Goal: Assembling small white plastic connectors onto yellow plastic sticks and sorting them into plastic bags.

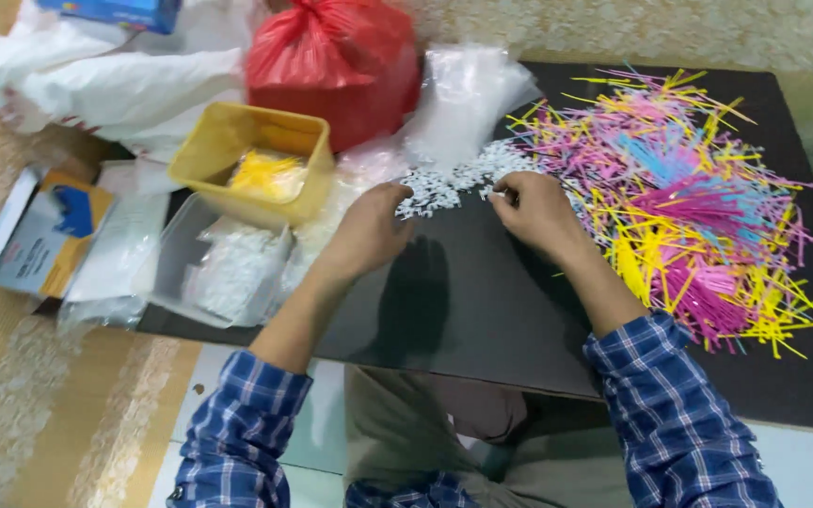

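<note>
A heap of small white plastic pieces (pixel 458 179) lies on a black table (pixel 482 301). My left hand (pixel 369 226) rests at the heap's left edge, fingers curled onto the pieces. My right hand (pixel 534 212) is at the heap's right edge, fingertips pinched on something small that I cannot make out. Just right of that hand spreads a big pile of thin plastic sticks (pixel 689 198) in pink, yellow and blue. Both forearms wear blue plaid sleeves.
A yellow tub (pixel 209 150) with yellow bits stands at the left, a clear tub (pixel 176 254) of white pieces in front of it. Behind are a red bag (pixel 336 61), clear plastic bags (pixel 468 94) and white bags (pixel 115 80). A booklet (pixel 39 230) lies far left.
</note>
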